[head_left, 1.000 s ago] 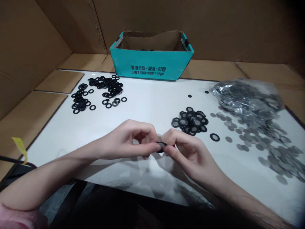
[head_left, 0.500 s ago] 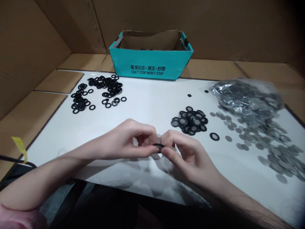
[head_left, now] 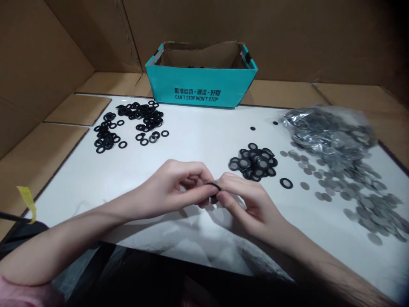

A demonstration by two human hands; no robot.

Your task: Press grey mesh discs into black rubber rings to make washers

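Observation:
Between my two hands, near the front of the white table, is a black ring [head_left: 214,186], tilted and partly covered by fingertips. My left hand [head_left: 188,185] pinches its left side with thumb and fingers. On its right side, my right hand [head_left: 241,198] is closed on the same ring. Whether a disc sits inside it is hidden. Beyond my right hand lies a pile of black rings with grey discs in them [head_left: 255,162], with one such ring [head_left: 286,183] apart on its right.
Loose black rings [head_left: 140,113] lie at the back left. Grey mesh discs [head_left: 370,213] spread over the right side, below a clear plastic bag of discs [head_left: 329,132]. A teal box [head_left: 201,85] stands at the back, before cardboard walls. Two small black discs lie right of centre.
The ring between my fingers has tipped and shows more of its black rim. My left fingers have shifted beneath it, and both hands have moved slightly.

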